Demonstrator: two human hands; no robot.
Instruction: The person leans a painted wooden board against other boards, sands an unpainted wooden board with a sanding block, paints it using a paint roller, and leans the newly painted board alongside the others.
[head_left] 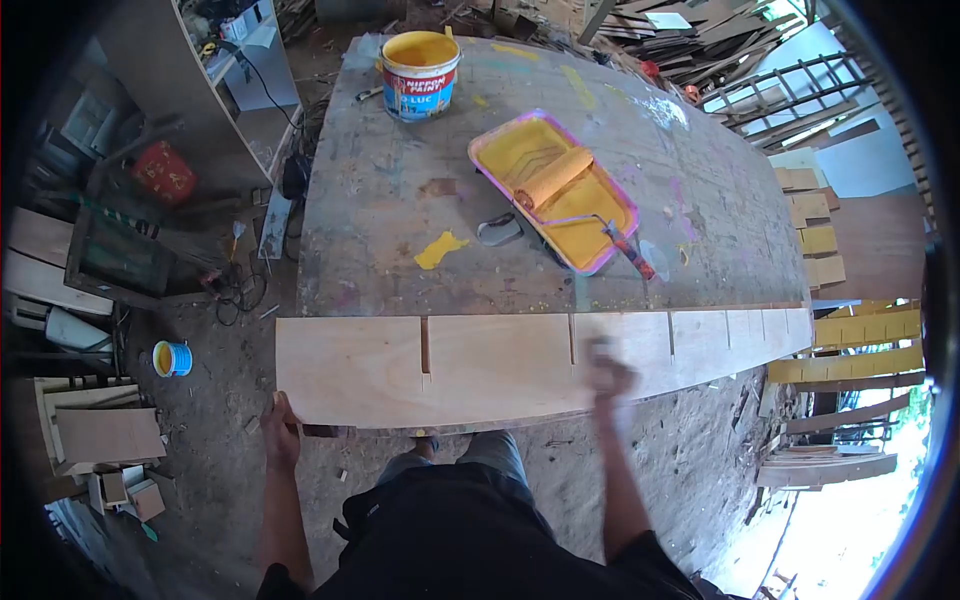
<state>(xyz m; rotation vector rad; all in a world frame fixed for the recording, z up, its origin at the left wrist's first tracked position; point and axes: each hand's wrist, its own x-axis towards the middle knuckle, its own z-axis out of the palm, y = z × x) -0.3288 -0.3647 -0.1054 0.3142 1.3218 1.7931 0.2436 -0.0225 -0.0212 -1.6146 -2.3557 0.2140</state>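
A long, pale plywood board point(500, 370) with several narrow slots cut in from its far edge lies along the near side of the worktable point(370, 260). My left hand point(279, 415) grips the board's near left corner, its fingers partly hidden at the edge. Over the middle of the board, right of the second slot, my right hand point(608, 375) is smeared by motion. Whether it holds anything cannot be made out. Beyond the board, a paint roller point(555, 178) with a yellow-coated sleeve rests in a pink-rimmed paint tray point(622, 190).
At the table's far left stands a paint bucket point(418, 85) with yellow paint inside. A grey piece point(499, 231) lies beside the tray. Yellow-painted boards point(850, 365) are stacked to the right. On the floor at left sits a small blue-and-white tub point(172, 359).
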